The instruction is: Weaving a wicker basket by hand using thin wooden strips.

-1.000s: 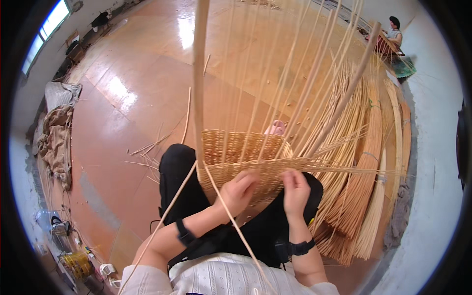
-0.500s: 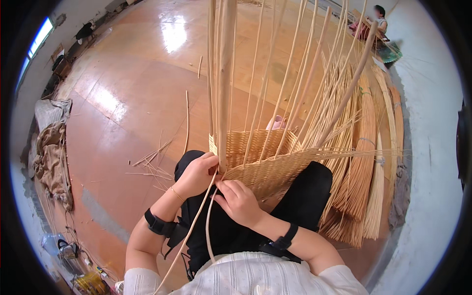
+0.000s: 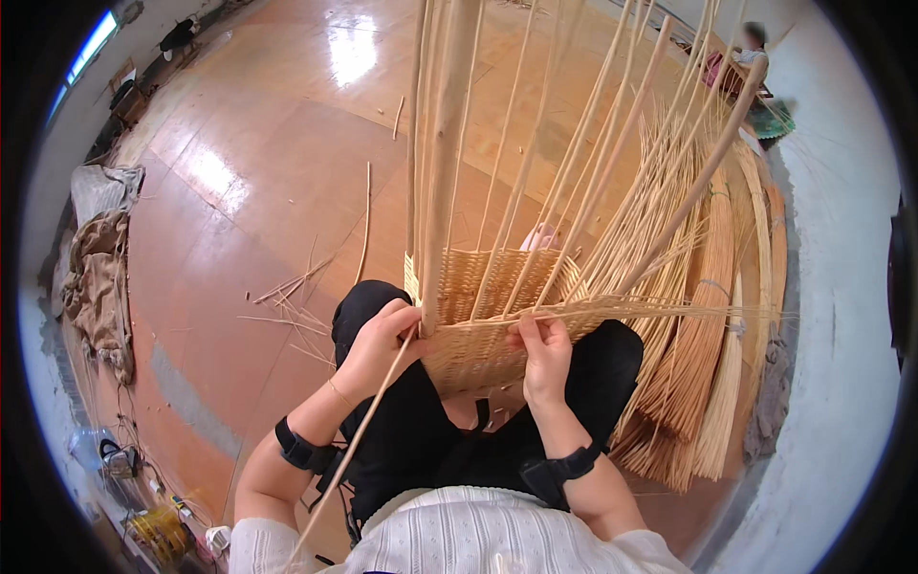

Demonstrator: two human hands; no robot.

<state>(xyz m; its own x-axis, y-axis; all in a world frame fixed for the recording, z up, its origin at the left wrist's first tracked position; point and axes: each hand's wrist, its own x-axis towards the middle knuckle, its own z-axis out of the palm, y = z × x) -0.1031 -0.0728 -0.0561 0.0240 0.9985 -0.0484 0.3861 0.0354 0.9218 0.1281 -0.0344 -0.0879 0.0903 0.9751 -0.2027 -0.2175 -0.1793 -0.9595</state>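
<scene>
A partly woven wicker basket rests between my knees, with tall upright rods rising from its walls. At its near left corner, beside a thick wooden post, my left hand is closed with fingers pressed at the corner. A long pale willow rod runs from those fingers down past my left forearm. My right hand is closed in a pinch at the upper edge of the near wall, on a thin willow strand that lies along that edge. The fingertips partly hide the strand.
Bundles of willow rods lie on the floor at the right, and loose weaving ends reach toward them from the basket. Offcuts are scattered at the left. Crumpled cloths lie by the left wall. Another person sits far right.
My right hand has moved right from the corner to the middle of the near wall, taking one strand along. My left hand stays at the corner. The view has shifted slightly.
</scene>
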